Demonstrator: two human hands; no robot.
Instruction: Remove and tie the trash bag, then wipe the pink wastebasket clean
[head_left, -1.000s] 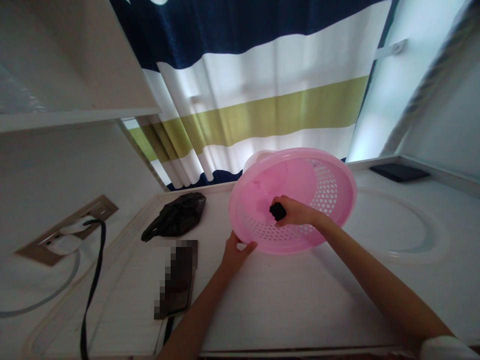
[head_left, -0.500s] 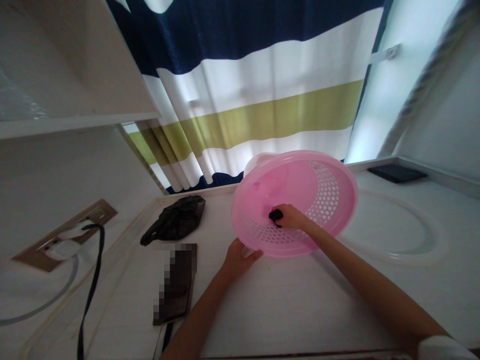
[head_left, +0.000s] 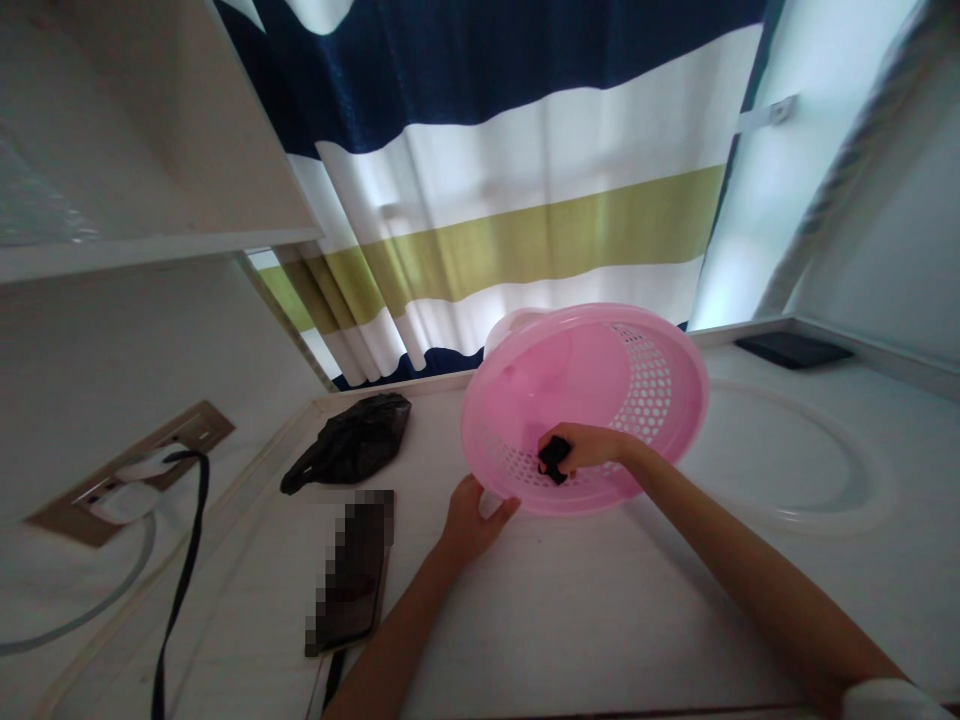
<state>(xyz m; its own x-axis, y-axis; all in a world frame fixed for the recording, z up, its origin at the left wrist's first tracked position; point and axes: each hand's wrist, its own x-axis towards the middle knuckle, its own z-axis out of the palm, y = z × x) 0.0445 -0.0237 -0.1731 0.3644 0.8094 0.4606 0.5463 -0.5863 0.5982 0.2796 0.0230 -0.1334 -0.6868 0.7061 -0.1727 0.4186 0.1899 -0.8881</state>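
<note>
A pink plastic basket [head_left: 570, 375] with honeycomb holes in its wall stands tilted, its open mouth facing me. My left hand [head_left: 471, 520] grips its lower left rim, thumb in front and the other fingers partly hidden behind. Inside the basket, my right hand [head_left: 589, 447] is closed around a small crumpled black cloth [head_left: 554, 458], held against or very near the lower perforated wall. Part of a white rounded thing [head_left: 504, 328] shows behind the basket's upper left.
A black plastic bag [head_left: 356, 440] and a phone [head_left: 356, 580] lie left on the white table [head_left: 570, 620]. On the right are a pale ring-shaped lid [head_left: 862, 490] and a dark flat object [head_left: 793, 349]. A wall socket [head_left: 135, 475] has cables plugged in; a striped curtain [head_left: 540, 220] hangs behind.
My right hand has moved slightly down with the black cloth, and more of the cloth shows. The basket has shifted a little left; my left hand keeps its hold.
</note>
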